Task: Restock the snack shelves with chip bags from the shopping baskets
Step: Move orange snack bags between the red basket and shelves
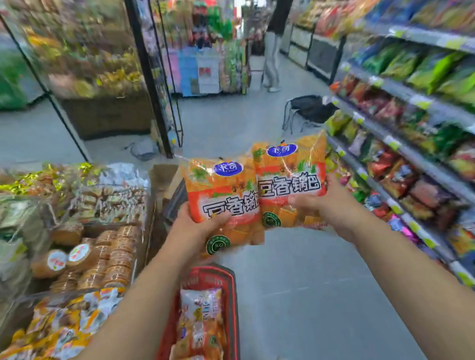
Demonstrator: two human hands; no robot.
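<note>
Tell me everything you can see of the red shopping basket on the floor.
The red shopping basket looks plastic, with a rounded rim and slotted walls. It sits on the grey floor beside the bulk snack display, low in the middle of the view. Orange and pale snack packs fill it. The left forearm hides its left side; the frame cuts off its near end.

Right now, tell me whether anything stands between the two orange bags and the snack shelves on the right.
Nothing visible does. The left hand and right hand hold the orange bags over the aisle. Only open air lies between them and the shelves, though the rows there look full.
</note>
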